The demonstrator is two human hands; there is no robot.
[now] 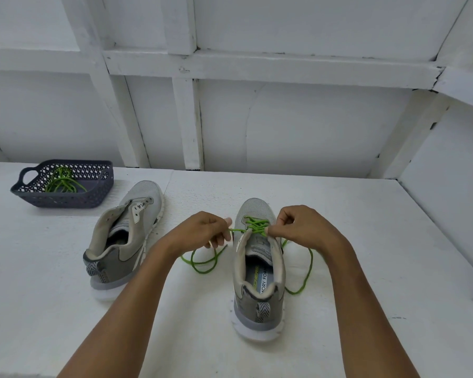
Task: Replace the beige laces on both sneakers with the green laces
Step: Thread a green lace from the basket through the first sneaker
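Over the laced sneaker (257, 304), left hand (205, 230) and right hand (303, 227) curled, pinching green lace (254, 227).

Grey sneaker (260, 279) is standing at centre, its green lace (254, 226) trailing loose on both sides; unlaced sneaker (145, 197) is sitting to its left; spare green lace (62, 181) is lying upper left.

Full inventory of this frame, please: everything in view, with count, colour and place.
basket: 1, dark blue-grey, table's far left
spare green lace: 1, green, inside the basket
unlaced sneaker: 1, grey, left of centre, no lace visible
laced sneaker: 1, grey, centre-right, toe pointing away
threaded green lace: 1, green, crossed through that sneaker's eyelets, ends trailing on both sides
table: 1, white, under everything
wall: white panels, behind
left hand: pinches the lace's left end
right hand: pinches the lace's right end
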